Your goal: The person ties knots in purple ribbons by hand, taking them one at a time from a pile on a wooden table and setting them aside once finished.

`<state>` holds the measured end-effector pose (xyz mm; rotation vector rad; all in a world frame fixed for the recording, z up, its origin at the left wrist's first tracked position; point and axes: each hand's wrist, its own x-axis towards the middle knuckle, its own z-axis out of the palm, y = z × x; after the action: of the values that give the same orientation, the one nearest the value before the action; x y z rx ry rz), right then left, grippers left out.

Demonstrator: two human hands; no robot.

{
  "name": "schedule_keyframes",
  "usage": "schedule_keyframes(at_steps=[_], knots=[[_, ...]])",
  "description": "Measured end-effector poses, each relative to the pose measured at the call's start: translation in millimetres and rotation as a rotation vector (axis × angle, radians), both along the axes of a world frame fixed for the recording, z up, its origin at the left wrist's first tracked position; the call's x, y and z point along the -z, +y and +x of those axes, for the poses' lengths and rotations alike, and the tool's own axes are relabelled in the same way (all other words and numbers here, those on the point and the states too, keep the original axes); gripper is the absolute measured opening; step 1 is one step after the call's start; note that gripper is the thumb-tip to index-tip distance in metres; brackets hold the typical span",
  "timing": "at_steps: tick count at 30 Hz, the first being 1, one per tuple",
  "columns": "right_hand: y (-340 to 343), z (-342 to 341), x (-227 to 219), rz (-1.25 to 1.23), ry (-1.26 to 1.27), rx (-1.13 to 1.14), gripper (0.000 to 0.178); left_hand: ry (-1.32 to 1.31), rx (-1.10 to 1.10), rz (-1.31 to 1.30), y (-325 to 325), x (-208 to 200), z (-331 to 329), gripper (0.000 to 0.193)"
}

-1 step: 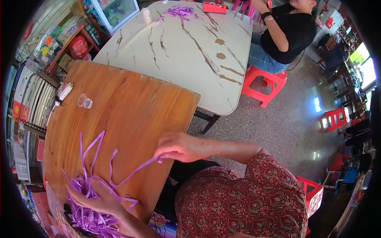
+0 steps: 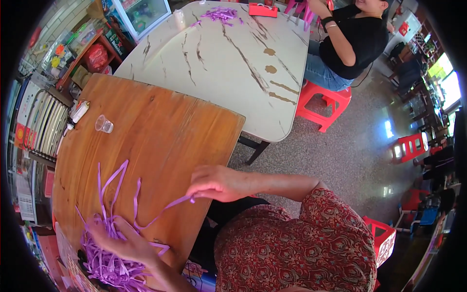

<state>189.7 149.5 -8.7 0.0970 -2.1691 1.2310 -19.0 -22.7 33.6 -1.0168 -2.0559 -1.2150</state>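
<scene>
A tangled heap of purple ribbon strips (image 2: 114,270) lies at the near left corner of the wooden table. My left hand (image 2: 119,241) rests over the top of the heap, its fingers apart among the strands. One purple ribbon (image 2: 168,207) runs from the heap across the wood to my right hand (image 2: 214,184). That hand pinches the ribbon's end between thumb and fingers, just above the table's right edge. A few loose loops stick up from the heap onto the tabletop.
Farther up the wooden table (image 2: 160,126) stand a clear plastic cup (image 2: 104,124) and a white bottle (image 2: 80,112). A marble-patterned table (image 2: 219,63) adjoins it, bearing more purple strips (image 2: 221,14) and a red box (image 2: 263,9). A person (image 2: 350,44) sits on a red stool (image 2: 325,102).
My left hand has shifted slightly up and left over the heap. My right hand has moved a little left, and the ribbon it holds lies in a slightly different curve.
</scene>
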Motion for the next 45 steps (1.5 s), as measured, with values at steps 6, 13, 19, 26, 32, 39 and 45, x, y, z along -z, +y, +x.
schedule_keyframes(at_steps=[6, 13, 19, 26, 32, 39, 45], knots=[[-7.5, -11.3, -37.5, 0.047, 0.162, 0.091, 0.017, -1.036, 0.747, 0.118, 27.4, 12.8, 76.7, 0.033], [14.0, 4.3, -27.6, 0.073, 0.099, 0.139, 0.020, -1.040, 0.733, -0.125, 17.8, 4.9, 60.7, 0.010], [27.0, 21.4, -13.3, -0.068, 0.042, 0.172, 0.015, -0.453, 0.584, -0.244, 10.1, -15.2, 36.4, 0.006], [21.4, 14.2, 1.3, -0.027, 0.045, 0.177, 0.016, 0.047, 0.301, -0.521, 7.5, -9.1, 14.0, 0.006], [3.8, -8.6, 12.6, 0.120, 0.110, 0.194, 0.017, 0.452, 0.152, -0.570, 41.2, -5.5, 54.0, 0.027], [11.4, -10.6, -14.5, 0.324, 0.239, 0.362, 0.026, -1.590, 1.002, 0.045, 52.5, 31.2, 58.8, 0.022], [22.9, 1.4, 2.6, 0.369, 0.102, 0.315, 0.029, -1.023, 0.808, -0.207, 60.1, 19.7, 71.1, 0.009]])
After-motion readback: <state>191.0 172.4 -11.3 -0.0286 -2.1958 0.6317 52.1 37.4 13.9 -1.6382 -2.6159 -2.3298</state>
